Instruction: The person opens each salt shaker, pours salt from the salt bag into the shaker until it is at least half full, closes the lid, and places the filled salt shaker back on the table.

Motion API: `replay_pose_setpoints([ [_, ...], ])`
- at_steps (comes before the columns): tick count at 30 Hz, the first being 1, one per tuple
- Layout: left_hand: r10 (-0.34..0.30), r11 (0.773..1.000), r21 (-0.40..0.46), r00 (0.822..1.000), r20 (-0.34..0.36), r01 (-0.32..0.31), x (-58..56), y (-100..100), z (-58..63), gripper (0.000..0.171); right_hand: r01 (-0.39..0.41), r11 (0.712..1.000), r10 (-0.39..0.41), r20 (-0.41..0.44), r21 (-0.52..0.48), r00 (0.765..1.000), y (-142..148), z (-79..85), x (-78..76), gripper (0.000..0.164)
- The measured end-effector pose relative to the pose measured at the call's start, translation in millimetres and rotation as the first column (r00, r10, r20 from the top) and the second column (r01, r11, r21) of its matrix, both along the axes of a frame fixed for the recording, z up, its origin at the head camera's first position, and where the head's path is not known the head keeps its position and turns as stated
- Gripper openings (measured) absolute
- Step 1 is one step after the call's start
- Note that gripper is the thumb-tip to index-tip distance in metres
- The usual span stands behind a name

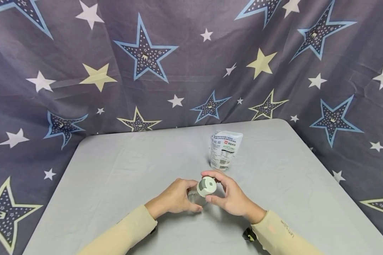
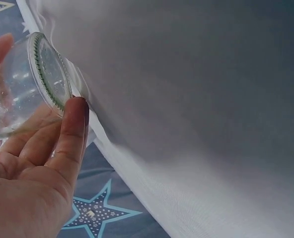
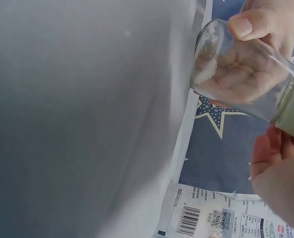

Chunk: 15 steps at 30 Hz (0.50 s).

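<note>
A clear glass jar (image 1: 195, 199) with a pale green lid (image 1: 207, 186) is held between both hands, tilted, over the near middle of the table. My left hand (image 1: 178, 197) grips the glass body from the side. In the left wrist view its fingers curve around the jar (image 2: 18, 89), a fingertip at the ridged base. With thumb and fingers on either side, my right hand (image 1: 231, 196) holds the lid. A little white granular stuff shows near the base of the jar (image 3: 209, 52) in the right wrist view.
Behind the hands, a white printed pouch (image 1: 225, 148) stands on the pale grey table (image 1: 140, 159). A dark curtain (image 1: 185, 46) patterned with stars hangs along the back and sides. A small dark object (image 1: 249, 234) sits at the right sleeve.
</note>
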<state>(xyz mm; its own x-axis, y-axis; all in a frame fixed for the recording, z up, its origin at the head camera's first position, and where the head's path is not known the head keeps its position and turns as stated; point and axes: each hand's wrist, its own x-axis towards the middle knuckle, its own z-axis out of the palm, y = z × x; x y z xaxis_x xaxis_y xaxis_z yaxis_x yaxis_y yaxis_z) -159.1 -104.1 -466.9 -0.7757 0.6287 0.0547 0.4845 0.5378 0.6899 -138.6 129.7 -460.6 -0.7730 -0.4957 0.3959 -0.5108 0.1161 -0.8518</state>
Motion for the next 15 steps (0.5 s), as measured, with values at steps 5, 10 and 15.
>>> replay_pose_setpoints([
  [5,0.007,1.0,-0.006,1.0,-0.007,-0.007,0.7,0.3,0.2,0.042,0.077,0.997,-0.077,-0.013,0.008,0.997,-2.5,-1.4,2.6,0.072],
  [10,0.01,1.0,-0.006,1.0,0.001,-0.01,1.5,0.3,0.5,0.042,0.158,0.987,-0.158,-0.067,-0.012,0.985,-5.9,-0.9,5.2,0.068],
  [15,0.011,1.0,-0.004,1.0,0.006,-0.011,1.9,0.5,0.2,0.042,0.19,0.982,-0.191,-0.077,-0.018,0.979,-6.7,-2.0,5.3,0.064],
])
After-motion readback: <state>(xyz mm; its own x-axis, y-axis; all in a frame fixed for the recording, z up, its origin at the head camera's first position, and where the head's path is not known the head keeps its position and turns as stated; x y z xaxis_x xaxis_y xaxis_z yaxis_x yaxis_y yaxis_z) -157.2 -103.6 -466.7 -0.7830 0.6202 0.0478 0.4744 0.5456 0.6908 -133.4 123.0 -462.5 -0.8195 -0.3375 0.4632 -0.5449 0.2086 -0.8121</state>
